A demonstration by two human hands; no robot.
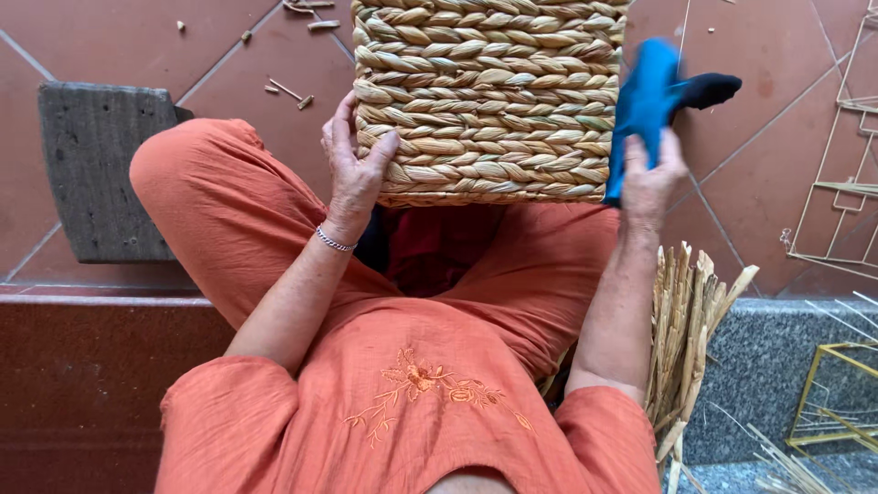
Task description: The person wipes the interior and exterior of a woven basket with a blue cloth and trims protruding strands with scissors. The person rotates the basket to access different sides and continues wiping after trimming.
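Note:
A square basket [485,91] woven of thick tan plaited straw rests on my knees, its flat side facing up. My left hand [352,165] grips its near left corner, thumb on the weave. At the basket's right edge my right hand [651,178] holds a blue tool with a black end [654,91], the blue part pressed against the basket's side. I sit cross-legged in orange clothes, a silver bracelet on my left wrist.
A bundle of dried straw stalks [686,329] stands by my right hip. A grey stone block [96,165] lies at the left on the red tile floor. Thin wire frames [841,183] lie at the right, and straw scraps [293,91] are scattered beyond the basket.

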